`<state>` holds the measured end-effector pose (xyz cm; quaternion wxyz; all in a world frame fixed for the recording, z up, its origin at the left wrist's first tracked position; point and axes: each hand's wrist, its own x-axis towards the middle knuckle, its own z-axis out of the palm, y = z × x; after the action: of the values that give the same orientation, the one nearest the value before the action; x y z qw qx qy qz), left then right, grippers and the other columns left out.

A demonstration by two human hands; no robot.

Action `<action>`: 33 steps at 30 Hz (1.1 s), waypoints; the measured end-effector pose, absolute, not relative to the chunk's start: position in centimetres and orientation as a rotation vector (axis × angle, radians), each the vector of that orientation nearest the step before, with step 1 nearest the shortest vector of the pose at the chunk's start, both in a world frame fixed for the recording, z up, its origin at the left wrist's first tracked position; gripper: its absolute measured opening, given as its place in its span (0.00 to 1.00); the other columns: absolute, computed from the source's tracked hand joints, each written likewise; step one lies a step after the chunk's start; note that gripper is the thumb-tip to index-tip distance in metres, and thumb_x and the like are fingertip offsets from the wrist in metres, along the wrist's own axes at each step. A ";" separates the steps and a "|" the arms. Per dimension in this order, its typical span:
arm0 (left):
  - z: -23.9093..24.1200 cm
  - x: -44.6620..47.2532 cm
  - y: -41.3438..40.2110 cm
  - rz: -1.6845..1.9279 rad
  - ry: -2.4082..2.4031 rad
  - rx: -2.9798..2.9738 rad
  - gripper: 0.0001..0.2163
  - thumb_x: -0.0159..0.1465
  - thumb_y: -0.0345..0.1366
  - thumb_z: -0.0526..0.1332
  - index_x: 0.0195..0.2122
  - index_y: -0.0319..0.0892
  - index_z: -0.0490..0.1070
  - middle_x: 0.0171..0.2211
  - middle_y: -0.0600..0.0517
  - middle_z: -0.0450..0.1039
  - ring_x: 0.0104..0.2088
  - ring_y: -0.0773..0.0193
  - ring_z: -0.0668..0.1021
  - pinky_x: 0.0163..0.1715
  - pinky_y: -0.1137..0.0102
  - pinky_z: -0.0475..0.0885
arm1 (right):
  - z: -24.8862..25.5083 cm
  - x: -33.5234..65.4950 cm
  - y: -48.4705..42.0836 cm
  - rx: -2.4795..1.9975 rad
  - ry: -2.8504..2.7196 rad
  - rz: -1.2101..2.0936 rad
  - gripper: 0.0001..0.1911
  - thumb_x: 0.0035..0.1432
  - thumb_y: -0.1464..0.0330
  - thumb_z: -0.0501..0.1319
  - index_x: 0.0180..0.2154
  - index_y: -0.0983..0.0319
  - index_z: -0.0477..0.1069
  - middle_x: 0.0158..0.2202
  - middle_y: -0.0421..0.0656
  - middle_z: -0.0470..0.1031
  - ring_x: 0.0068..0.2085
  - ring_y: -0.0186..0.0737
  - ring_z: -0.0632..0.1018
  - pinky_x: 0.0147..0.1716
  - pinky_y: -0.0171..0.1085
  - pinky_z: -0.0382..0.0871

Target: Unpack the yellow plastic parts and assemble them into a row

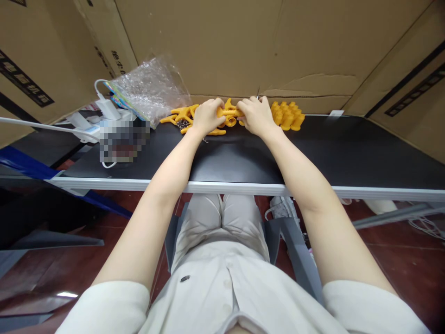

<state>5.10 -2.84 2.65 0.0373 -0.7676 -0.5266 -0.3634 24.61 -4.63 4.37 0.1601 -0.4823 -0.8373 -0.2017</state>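
Observation:
My left hand (207, 117) has its fingers closed on one end of a yellow plastic part (229, 112) with a narrow middle. At the other end of it, my right hand (256, 116) pinches with thumb and fingers. A thin dark pointed piece (258, 92) sticks up behind the right hand; I cannot make out what it is. Left of my left hand lie several branching yellow plastic pieces (184, 112), with small shiny metal bits (183, 124) among them. To the right of my right hand, several yellow spool-like pieces (288, 116) stand upright, packed close together.
The black tabletop (236, 162) has a pale metal front edge (239, 187). At the left are a crumpled clear plastic bag (155, 88), a white charger with cable (107, 109) and a blurred-out object (123, 141). Cardboard (222, 46) walls the back and sides.

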 end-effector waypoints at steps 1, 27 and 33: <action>2.6 5.1 -2.7 -1.146 -1.634 -2.369 0.13 0.58 0.28 0.65 0.44 0.45 0.77 0.44 0.47 0.80 0.50 0.49 0.80 0.54 0.61 0.72 | 4.5 24.5 -4.8 -1.384 -2.384 -0.600 0.18 0.72 0.69 0.48 0.56 0.62 0.72 0.56 0.55 0.76 0.59 0.61 0.72 0.57 0.57 0.60; 2.0 4.9 -1.7 -1.225 -1.939 -2.500 0.08 0.50 0.31 0.70 0.31 0.44 0.76 0.31 0.49 0.77 0.45 0.48 0.81 0.51 0.56 0.77 | 3.0 26.2 -3.1 -1.285 -2.445 -0.468 0.22 0.67 0.67 0.52 0.59 0.60 0.74 0.55 0.55 0.76 0.60 0.62 0.70 0.60 0.63 0.57; 2.2 4.7 -2.2 -1.214 -1.997 -2.598 0.06 0.53 0.31 0.69 0.24 0.43 0.72 0.22 0.52 0.68 0.36 0.52 0.79 0.44 0.59 0.77 | 4.0 25.6 -4.0 -1.322 -2.363 -0.591 0.22 0.70 0.70 0.46 0.57 0.62 0.72 0.56 0.55 0.75 0.61 0.60 0.70 0.62 0.61 0.55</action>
<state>4.73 -2.22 2.22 -0.1757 -0.7319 -0.5625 -0.3421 25.65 -3.95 4.04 0.1840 -0.4689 -0.8380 -0.2097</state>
